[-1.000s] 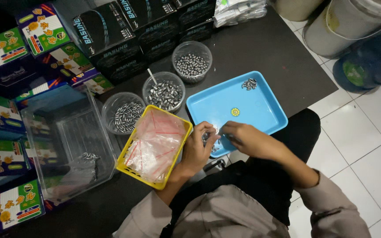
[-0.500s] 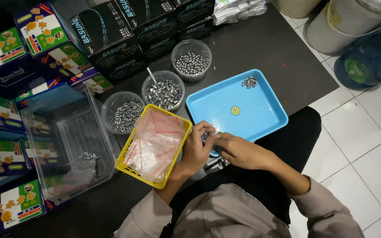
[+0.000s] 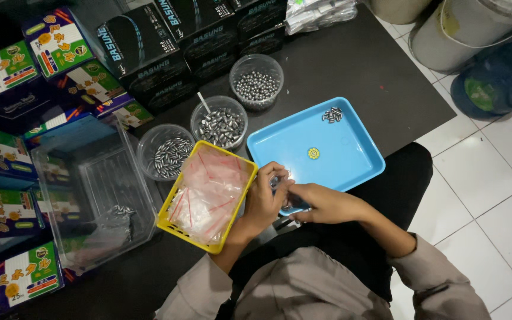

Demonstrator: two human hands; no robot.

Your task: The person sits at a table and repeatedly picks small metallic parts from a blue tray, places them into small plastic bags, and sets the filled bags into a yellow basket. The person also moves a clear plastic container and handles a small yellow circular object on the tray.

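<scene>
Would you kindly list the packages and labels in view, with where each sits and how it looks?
Black cartons: stacked at the top, rectangular, pale lettering.
Colourful boxes: down the left side, purple with yellow and white panels.
Clear bags: in the yellow basket, red-striped.
Round green label: upper right, on a blue container.

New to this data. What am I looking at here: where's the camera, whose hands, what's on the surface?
There is no machine here. One camera sits on a person's head and looks down at their own two bare hands.

The left hand and right hand meet at the near edge of a blue tray. They pinch something small between them; it is too small to name.

On the dark mat lie a yellow basket of clear little bags, three round clear tubs of small metal pieces, and a large clear bin. A few metal pieces rest in the tray's far corner. Printed boxes are stacked at the far and left sides.
</scene>
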